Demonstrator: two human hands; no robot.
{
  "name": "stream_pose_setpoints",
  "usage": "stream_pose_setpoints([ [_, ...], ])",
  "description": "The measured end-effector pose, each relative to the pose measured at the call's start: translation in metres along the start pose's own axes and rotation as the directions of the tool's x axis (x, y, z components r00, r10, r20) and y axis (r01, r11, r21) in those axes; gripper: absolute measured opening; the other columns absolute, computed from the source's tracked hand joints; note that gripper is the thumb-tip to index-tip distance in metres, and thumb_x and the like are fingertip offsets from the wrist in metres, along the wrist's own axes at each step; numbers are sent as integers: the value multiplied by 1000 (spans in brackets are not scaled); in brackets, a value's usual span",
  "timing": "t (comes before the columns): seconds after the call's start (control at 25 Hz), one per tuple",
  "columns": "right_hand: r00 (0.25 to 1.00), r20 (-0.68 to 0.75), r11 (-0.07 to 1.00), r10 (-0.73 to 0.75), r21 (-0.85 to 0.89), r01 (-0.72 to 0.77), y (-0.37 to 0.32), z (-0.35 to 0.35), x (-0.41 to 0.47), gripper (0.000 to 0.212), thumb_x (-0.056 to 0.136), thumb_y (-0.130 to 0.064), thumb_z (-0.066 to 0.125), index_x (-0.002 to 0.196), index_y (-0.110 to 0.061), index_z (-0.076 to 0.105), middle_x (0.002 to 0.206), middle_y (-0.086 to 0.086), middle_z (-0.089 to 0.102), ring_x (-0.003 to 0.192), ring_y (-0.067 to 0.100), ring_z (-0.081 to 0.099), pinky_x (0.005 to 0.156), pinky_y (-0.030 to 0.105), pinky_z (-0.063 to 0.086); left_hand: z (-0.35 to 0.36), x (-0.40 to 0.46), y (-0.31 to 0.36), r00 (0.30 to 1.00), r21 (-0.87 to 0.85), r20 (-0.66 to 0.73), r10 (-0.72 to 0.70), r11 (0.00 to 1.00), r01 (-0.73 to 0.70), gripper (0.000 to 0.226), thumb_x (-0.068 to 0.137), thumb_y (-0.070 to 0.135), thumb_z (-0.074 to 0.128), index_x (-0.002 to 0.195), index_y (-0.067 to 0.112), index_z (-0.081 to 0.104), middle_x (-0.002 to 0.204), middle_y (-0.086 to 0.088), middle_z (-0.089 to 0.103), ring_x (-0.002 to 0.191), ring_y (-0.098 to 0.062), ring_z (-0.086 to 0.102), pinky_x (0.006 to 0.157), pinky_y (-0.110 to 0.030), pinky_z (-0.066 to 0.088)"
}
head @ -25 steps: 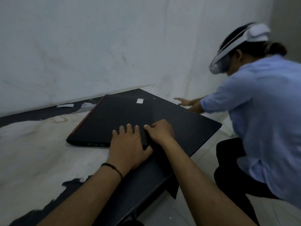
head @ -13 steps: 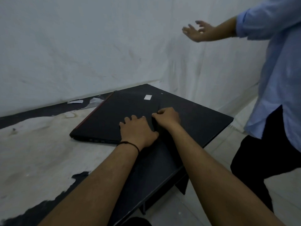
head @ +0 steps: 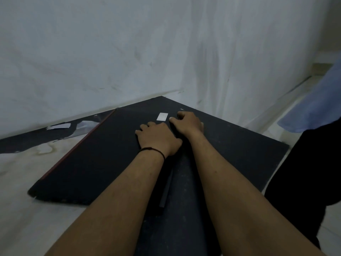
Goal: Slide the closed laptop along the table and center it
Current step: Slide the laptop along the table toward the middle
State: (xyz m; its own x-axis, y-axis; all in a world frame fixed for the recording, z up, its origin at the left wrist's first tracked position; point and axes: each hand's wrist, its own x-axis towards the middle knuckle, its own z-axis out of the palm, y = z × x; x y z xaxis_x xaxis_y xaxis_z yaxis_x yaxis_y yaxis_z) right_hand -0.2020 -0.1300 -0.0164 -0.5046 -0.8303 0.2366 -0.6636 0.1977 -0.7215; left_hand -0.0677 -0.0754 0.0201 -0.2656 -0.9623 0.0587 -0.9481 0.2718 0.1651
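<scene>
Clearly the closed laptop (head: 103, 154) is a stiff, flat, fairly heavy slab that should slide under downward pressure on its lid; it lies on the tabletop (head: 230, 145), toward the right far corner, by the wall. Neither hand has a closed grip: the left hand (head: 158, 139) presses loosely curled on the lid, the right hand (head: 187, 121) half-curled just beside it.

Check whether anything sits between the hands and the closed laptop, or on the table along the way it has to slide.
Nothing visible does. The left hand and right hand already rest on the closed laptop. The pale tabletop to its left looks bare; only paper scraps lie by the wall.
</scene>
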Motion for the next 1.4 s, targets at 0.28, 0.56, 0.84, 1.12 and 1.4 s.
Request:
stream_pose_setpoints([
  [0.28, 988, 151, 997, -23, -72, 34, -1, 7, 33, 55, 83, -51, 49, 135, -35, 57, 145, -8, 55, 133, 23, 49, 109, 48, 27, 5, 7, 0, 1000, 21, -22, 7, 1000, -7, 67, 84, 58, 56, 137, 17, 53, 142, -18, 51, 131, -39, 45, 109, -52, 39],
  [0.56, 982, 186, 992, -35, -114, 57, -4, 6, 31, 49, 85, -51, 44, 127, -30, 60, 146, -5, 55, 131, 25, 49, 110, 50, 26, 5, 3, -2, 1000, 39, 1, 23, 999, -23, 72, 87, 63, 52, 144, 20, 46, 155, -21, 38, 140, -41, 35, 115, -53, 32],
  [0.84, 985, 166, 999, -40, 10, 38, -3, 8, 43, 22, 74, -47, 50, 74, -25, 52, 82, -11, 65, 90, 17, 62, 105, 48, 35, 7, 4, 0, 1000, 60, -22, 16, 998, -15, 66, 86, 63, 52, 137, 21, 52, 148, -18, 46, 135, -39, 41, 111, -52, 37],
  [1.12, 997, 71, 988, -3, 155, -8, 1, -4, 19, 40, 68, -43, 64, 97, -18, 74, 98, -7, 74, 98, 18, 68, 88, 37, 54, -5, -16, 0, 999, 118, 18, 49, 992, -51, 67, 87, 64, 55, 139, 23, 51, 141, -15, 52, 128, -35, 48, 103, -47, 45],
  [1.4, 997, -1, 987, 77, 144, -76, 17, -38, -50, 66, 71, -50, 69, 131, -22, 65, 132, -4, 66, 123, 20, 59, 96, 31, 44, -7, -80, 8, 994, 265, -15, 106, 959, -98, 51, 102, 40, 47, 149, 22, 43, 139, -14, 55, 122, -35, 55, 98, -49, 51],
])
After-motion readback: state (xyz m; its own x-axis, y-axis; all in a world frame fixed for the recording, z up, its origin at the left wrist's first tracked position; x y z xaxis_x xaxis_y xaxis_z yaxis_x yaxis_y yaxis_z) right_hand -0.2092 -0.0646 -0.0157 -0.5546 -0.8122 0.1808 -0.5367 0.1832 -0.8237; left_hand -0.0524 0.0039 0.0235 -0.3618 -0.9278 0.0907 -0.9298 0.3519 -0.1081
